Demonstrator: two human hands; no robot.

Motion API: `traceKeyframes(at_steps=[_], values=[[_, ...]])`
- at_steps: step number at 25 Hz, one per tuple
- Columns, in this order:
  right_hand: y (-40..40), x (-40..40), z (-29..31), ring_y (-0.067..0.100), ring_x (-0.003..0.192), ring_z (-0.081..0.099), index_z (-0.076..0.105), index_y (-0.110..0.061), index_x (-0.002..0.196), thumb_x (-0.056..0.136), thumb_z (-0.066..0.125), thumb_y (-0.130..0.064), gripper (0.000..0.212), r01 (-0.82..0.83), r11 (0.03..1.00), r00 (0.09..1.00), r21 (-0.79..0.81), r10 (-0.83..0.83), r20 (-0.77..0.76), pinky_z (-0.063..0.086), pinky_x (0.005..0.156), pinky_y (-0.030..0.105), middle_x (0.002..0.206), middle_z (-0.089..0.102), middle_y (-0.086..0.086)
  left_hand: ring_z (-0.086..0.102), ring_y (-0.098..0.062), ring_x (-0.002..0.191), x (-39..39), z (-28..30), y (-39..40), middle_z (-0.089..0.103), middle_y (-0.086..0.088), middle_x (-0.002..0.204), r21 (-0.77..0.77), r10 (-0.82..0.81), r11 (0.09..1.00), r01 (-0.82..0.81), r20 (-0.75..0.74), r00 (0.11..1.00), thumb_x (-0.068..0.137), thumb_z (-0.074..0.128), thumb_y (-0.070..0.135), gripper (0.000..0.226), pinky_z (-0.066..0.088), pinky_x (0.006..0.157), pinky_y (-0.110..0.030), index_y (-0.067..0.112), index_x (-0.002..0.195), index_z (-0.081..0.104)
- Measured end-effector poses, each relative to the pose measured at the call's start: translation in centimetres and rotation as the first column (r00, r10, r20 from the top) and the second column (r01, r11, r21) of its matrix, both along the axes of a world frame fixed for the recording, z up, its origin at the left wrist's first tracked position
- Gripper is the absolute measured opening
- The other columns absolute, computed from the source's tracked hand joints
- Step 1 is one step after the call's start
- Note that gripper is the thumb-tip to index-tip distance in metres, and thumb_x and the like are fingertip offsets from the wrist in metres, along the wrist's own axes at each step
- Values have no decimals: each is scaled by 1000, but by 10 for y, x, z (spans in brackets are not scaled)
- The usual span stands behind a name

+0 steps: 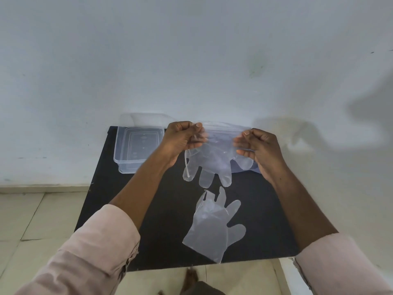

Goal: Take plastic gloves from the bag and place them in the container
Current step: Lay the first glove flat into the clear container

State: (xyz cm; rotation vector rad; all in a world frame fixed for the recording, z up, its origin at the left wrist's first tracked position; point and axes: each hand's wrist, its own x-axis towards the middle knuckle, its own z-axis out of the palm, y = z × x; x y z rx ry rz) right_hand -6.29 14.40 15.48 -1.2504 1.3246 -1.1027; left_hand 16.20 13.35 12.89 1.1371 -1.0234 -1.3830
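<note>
Both hands are up over the far half of the black counter [161, 231], and between them hangs a clear plastic glove [209, 165], cuff at the top, its fingers dangling down toward the counter top. The left hand [184, 139] has its fingers curled tight, thumb and forefinger pinched on the glove's upper left edge. The right hand [258, 145] pinches the upper right edge, its other fingers loosely bent. Motion blur softens the plastic around both grips.

Just behind the held glove, against the wall [191, 50], there's a clear plastic sheet that looks like the bag [225, 127]; the glove and the right hand cover most of it, so its outline is hard to make out.

A second glove [213, 226] lies flat on the near part of the counter, fingers pointing away, cuff close to the near edge, well apart from the hands.

Over at the far left corner sits the clear container [138, 149], open at the top, nothing visible inside. The left wrist passes just beside its right wall. Pale pink sleeves [95, 252] are rolled back on both forearms. Beige floor tiles [27, 220] show to the left of the counter.
</note>
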Motion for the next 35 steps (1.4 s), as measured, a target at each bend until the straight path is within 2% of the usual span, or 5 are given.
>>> traceKeyframes(at_steps=[6, 10, 18, 29, 35], values=[[-40, 23, -5, 19, 74, 73, 69, -4, 97, 91, 62, -16, 15, -89, 996, 996, -17, 89, 8, 60, 71, 28, 80, 73, 7, 74, -22, 79, 14, 1, -18, 74, -11, 82, 46, 154, 987, -154, 10, 988, 80, 76, 25, 29, 60, 70, -29, 2, 97, 72], [-63, 45, -17, 18, 71, 73, 71, -11, 84, 89, 66, -18, 10, -133, 991, 991, 10, 133, 29, 57, 64, 25, 69, 75, -2, 72, -22, 75, 29, -7, -25, 71, -11, 80, 84, 226, 970, -227, 19, 974, 82, 74, 23, 29, 61, 71, -31, -2, 97, 71], [-106, 112, -30, 21, 76, 73, 57, -14, 74, 92, 56, -8, 19, -286, 937, 952, 202, 255, 166, 57, 72, 33, 79, 74, 12, 75, -25, 86, 102, -20, -53, 76, -12, 89, 137, 153, 978, -156, 30, 988, 88, 66, 18, 19, 60, 75, -30, 0, 95, 69], [-203, 265, -50, 19, 83, 74, 55, -16, 74, 93, 50, -13, 20, -165, 963, 985, 214, 170, -3, 54, 80, 34, 84, 72, 11, 71, -21, 77, 237, -28, -154, 70, -12, 88, 194, 173, 959, -208, 184, 968, 92, 57, 9, 14, 54, 90, -40, 13, 79, 61], [-252, 305, -43, 11, 75, 74, 54, -15, 75, 89, 52, -11, 14, -120, 991, 985, 67, 127, -118, 52, 73, 31, 82, 64, 8, 62, -25, 86, 269, -25, -202, 67, -8, 90, 154, 228, 955, -255, 169, 959, 88, 61, 8, 15, 51, 80, -29, 12, 74, 59]])
